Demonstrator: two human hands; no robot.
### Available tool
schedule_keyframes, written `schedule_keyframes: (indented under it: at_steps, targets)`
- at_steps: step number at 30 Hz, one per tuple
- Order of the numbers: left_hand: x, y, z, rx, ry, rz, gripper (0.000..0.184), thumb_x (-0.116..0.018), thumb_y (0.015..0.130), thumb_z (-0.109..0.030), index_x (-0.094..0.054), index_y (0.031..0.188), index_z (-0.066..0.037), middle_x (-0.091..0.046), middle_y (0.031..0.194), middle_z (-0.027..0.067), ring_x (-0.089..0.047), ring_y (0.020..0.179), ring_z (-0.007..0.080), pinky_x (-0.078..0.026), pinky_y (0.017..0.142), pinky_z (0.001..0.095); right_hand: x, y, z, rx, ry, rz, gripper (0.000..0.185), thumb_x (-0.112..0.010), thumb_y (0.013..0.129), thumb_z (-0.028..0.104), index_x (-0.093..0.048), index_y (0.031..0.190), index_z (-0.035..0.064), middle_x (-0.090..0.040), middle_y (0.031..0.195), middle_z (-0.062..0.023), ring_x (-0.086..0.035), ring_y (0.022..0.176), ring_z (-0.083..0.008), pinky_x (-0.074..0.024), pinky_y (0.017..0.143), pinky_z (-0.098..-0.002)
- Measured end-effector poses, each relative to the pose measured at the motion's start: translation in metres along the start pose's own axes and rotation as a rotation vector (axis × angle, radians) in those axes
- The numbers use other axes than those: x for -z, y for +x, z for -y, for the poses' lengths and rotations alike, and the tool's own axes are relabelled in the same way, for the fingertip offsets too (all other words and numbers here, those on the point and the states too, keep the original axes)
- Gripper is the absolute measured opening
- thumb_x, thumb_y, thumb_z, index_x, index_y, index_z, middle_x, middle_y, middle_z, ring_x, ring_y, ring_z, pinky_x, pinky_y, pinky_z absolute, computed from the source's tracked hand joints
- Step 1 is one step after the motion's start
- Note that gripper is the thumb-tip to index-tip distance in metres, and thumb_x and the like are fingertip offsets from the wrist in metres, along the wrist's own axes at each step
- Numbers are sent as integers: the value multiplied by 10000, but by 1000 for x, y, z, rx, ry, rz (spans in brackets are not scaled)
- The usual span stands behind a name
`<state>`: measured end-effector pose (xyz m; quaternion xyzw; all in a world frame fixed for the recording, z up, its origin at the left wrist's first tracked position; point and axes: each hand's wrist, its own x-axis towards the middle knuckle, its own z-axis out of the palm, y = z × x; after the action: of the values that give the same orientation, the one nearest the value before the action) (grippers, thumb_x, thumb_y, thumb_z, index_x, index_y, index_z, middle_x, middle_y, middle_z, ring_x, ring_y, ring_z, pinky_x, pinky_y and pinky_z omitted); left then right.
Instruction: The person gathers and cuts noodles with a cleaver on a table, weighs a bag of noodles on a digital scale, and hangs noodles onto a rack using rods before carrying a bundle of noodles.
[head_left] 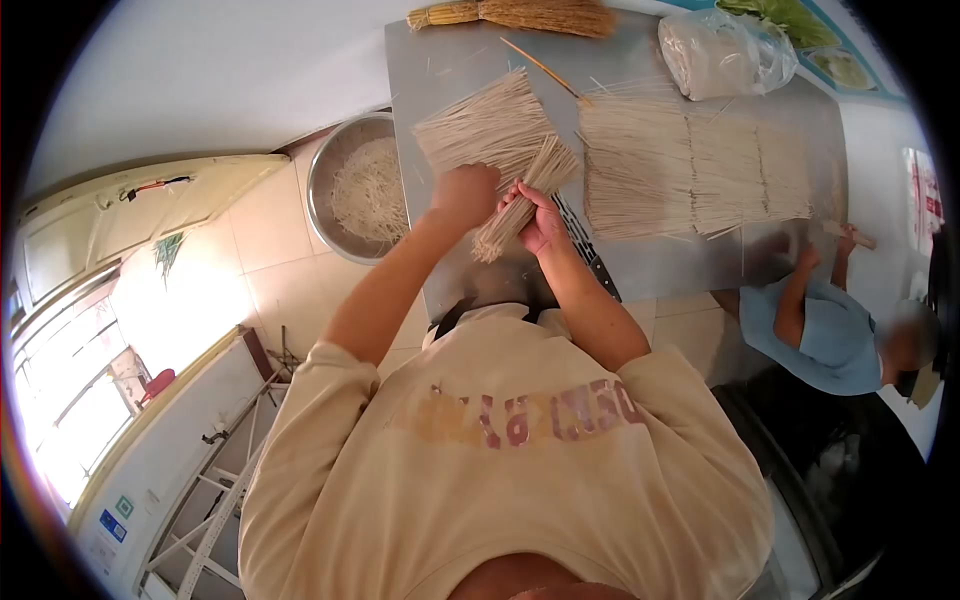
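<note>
A bundle of pale dry noodles [550,163] is held slantwise in my right hand [541,217], its fingers wrapped round the middle. My left hand [466,194] is curled closed beside the bundle, at the lower edge of a loose noodle pile [485,125]; what its fingers hold is hidden. Just right of my right hand lies a knife with a holed blade and black handle [602,274]. Wide rows of noodles [640,165] lie on the metal table [650,270] to the right.
A metal bowl [322,190] of noodle pieces stands left of the table. At the back are a straw brush [530,14], a thin stick [540,67] and a plastic bag [725,55]. Another person in blue [835,340] is at the right end, a hand near a small block.
</note>
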<state>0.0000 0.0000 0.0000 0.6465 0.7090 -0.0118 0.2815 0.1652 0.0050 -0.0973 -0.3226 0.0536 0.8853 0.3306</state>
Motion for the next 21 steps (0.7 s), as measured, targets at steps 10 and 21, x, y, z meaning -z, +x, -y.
schedule_keyframes:
  at_steps: [10, 21]
  targets:
    - [-11, 98, -11, -81, -164, 750, 665, -553, 799, 9, -485, 1396, -276, -641, 764, 101, -606, 578, 197, -472, 463, 324, 16, -34, 20, -187, -127, -41, 186, -678, 852, 92, -604, 1017, 47, -605, 815, -50, -605, 788, -202, -526, 819, -388]
    - [-23, 89, 26, -42, -861, 668, 760, -667, 863, -143, -305, 1530, -152, -679, 1060, 100, -664, 895, 198, -551, 743, 338, 7, -65, 24, -84, -376, -43, 239, -713, 810, 58, -609, 1025, 59, -608, 840, -38, -613, 787, -175, -532, 745, -350]
